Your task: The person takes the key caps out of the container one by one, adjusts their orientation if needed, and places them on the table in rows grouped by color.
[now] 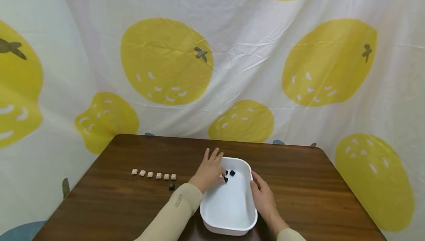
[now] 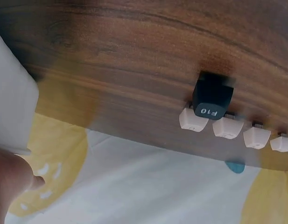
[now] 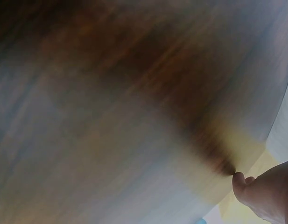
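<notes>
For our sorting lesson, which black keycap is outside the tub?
The black keycap on the table, near the pale keycaps; the other visible black ones are inside the tub.
</notes>
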Demonstrator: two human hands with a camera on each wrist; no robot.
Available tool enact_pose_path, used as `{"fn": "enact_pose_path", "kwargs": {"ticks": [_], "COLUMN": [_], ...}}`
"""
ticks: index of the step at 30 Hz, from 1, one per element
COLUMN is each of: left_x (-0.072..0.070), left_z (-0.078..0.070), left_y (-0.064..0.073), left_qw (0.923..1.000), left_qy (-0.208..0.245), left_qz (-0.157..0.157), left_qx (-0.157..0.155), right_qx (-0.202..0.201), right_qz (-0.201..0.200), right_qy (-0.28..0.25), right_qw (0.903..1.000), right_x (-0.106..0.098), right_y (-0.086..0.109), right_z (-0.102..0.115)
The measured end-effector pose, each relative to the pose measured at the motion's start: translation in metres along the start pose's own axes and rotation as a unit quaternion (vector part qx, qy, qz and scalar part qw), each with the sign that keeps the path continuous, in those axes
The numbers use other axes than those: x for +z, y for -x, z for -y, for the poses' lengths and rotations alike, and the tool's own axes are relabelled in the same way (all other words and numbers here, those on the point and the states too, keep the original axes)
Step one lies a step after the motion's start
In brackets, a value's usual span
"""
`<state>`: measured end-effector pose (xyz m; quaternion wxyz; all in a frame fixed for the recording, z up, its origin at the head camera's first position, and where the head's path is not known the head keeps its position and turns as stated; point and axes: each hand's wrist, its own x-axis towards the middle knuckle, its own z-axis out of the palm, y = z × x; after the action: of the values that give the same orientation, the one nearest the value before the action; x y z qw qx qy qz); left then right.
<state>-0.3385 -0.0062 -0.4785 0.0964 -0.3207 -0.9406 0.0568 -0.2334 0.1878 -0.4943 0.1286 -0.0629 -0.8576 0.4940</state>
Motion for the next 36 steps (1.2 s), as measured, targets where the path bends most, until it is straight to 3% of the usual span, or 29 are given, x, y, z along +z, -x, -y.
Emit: {"fn": "enact_pose_path", "kwargs": {"ticks": [9, 16, 19, 32, 36], "left_x": [-0.0041, -0.0092, -0.0097, -0.008, -0.0085], "left_z": [-0.001, -0.0045, -0.005, -0.0007, -0.0005], "left_y": [-0.001, 0.0012, 0.002, 0.0038, 0.0034], "left_qw": [0.9988, 0.9988, 0.9976, 0.994, 0.9956], "left_qy": [0.046, -0.018, -0.04, -0.033, -0.007], "left_qz": [-0.012, 0.022, 0.018, -0.028, -0.017], "left_qx": [0.006, 0.039, 0.053, 0.1, 0.092], "right_qx": [0.014, 0.012, 0.012, 0.013, 0.014], "right_qz": [0.009, 0.008, 0.006, 0.009, 0.01], "right_qy": [0.005, 0.006, 0.006, 0.007, 0.007], "right_qw": [0.9998, 0.9999, 0.9999, 0.9999, 0.9998], "right_x": [-0.0019, -0.0012, -0.0007, -0.0005, -0.0004], "right_y": [-0.0006, -0.001, -0.0011, -0.0021, -0.0018], "right_z": [-0.0009, -0.0016, -0.0019, -0.0015, -0.0012]}}
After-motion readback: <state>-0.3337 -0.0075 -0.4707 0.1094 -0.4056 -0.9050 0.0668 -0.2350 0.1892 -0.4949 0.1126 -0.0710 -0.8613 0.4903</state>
